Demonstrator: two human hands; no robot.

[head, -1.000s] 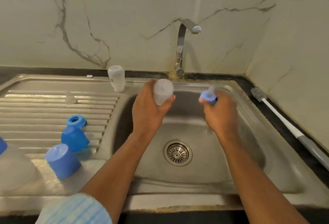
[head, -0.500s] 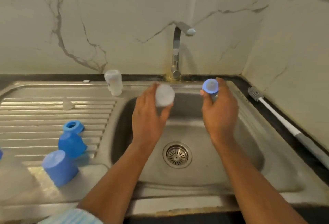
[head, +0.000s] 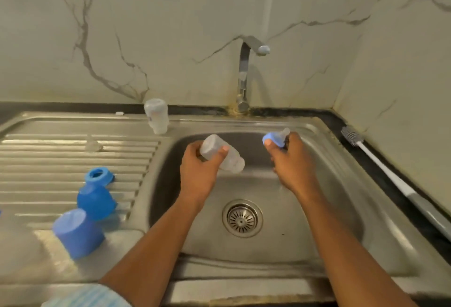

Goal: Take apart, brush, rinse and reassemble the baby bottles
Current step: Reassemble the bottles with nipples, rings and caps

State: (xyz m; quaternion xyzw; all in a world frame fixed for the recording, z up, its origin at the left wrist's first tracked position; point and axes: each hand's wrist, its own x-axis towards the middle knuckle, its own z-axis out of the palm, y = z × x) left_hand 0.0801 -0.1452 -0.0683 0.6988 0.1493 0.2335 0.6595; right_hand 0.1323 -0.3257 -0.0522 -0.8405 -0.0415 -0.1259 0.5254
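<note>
Tipping the bottle (head: 220, 154) mouth-down toward four o'clock over the sink (head: 324, 211), the left hand (head: 199, 174) is gripping it while the right hand (head: 294, 166) at two o'clock is pinching the teat ring (head: 273, 139), probably draining before reassembly.

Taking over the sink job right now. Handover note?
Left hand: grips a clear bottle body, tilted over the sink.
Right hand: holds the blue collar with teat, apart from the body.
Second clear bottle stands on the rim behind the drainboard. A blue ring, a domed blue cap and a taller blue cap sit on the drainboard.
Brush lies on the counter to the right.
Tap: no water visible.
Done: the held bottle is apart. Whether it is brushed, cannot tell.
Left: rinse, reassemble.
</note>
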